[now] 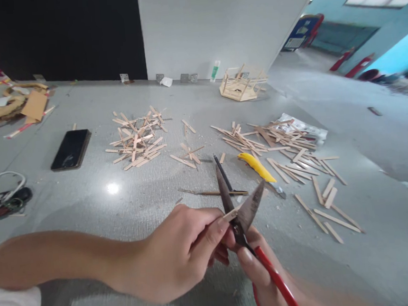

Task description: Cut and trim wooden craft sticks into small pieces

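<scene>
My left hand [184, 250] pinches a short wooden craft stick [231, 214] between thumb and forefinger. The stick's free end lies between the spread blades of a pair of red-handled scissors [249, 206], close to the pivot. My right hand [262, 267] is wrapped round the scissors' handles, blades pointing away from me. Just beyond the blades, a black pen [223, 170] and a thin brownish tool [214, 193] lie crossed on the grey table [150, 191]. To their right rests a yellow utility knife [257, 166] with its blade out.
Piles of craft sticks lie at centre left [137, 142] and right [284, 139], beside a clear plastic bag [309, 129]. A small stick-built frame [241, 88] and a green-labelled tube [215, 71] stand near the back panel [214, 23]. A phone [71, 149] and a cable [16, 176] are left.
</scene>
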`<state>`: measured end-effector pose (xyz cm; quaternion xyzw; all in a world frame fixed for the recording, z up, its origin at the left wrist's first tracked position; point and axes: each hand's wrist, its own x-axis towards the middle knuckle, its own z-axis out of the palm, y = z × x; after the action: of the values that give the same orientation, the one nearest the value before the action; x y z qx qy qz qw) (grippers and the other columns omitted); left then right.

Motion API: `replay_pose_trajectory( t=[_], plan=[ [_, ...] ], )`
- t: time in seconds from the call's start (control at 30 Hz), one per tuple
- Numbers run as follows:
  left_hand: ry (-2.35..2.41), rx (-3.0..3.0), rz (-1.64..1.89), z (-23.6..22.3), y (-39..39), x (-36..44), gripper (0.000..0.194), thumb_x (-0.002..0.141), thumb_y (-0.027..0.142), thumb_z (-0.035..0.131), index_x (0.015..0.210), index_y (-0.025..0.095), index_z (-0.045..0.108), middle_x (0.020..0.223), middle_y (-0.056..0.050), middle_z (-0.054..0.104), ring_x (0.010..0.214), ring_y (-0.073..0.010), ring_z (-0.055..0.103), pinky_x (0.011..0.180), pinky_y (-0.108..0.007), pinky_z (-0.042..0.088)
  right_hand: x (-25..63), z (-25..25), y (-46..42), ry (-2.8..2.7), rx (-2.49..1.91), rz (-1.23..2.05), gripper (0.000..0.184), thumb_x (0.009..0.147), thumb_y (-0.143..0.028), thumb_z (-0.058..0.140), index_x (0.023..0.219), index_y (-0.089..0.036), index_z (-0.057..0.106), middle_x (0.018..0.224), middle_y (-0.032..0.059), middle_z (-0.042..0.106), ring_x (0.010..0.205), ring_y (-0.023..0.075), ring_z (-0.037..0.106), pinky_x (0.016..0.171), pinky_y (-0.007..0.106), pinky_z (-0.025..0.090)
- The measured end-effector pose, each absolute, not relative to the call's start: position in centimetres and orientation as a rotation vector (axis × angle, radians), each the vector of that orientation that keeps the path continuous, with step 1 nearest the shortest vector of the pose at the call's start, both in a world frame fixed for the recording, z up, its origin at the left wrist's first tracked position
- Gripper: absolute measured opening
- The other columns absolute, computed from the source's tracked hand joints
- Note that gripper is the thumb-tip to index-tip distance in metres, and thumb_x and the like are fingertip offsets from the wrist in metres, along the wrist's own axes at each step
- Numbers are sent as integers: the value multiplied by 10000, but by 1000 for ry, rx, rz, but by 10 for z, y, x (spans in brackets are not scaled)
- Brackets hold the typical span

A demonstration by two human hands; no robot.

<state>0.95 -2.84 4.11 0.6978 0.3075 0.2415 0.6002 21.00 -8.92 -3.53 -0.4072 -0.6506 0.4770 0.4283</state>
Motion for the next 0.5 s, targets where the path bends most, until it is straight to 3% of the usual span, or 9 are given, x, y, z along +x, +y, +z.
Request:
replay_pose_trajectory(
  t=[0.1, 0.23, 0.5],
  plan=[
    [716, 1631, 558, 40, -28, 10, 433, 1078, 412, 356, 766, 174, 540, 599, 42, 466, 518, -79, 424, 520, -176, 368, 211, -41, -89, -1650, -1011, 1188, 240, 1067, -429, 421, 1066, -242, 571, 882, 27, 578, 721, 157, 536, 649, 283, 531],
    [688, 1679, 434, 45, -23, 9, 453, 1060, 381, 391, 679, 171, 514, 569, 41, 447, 496, -75, 397, 486, -185, 336, 214, -41, -90, -1623, -1030, 1172, 209, 1058, -403, 446, 1054, -242, 581, 901, 43, 608, 761, 182, 567, 685, 308, 538],
    [572, 1506, 111, 54, -4, 0, 504, 978, 617, 556, 829, 148, 667, 624, 9, 561, 530, -96, 530, 489, -178, 393, 216, -23, -82, -1651, -868, 1476, 246, 1060, -460, 438, 1017, -235, 529, 991, 78, 659, 889, 207, 634, 798, 346, 565]
  ],
)
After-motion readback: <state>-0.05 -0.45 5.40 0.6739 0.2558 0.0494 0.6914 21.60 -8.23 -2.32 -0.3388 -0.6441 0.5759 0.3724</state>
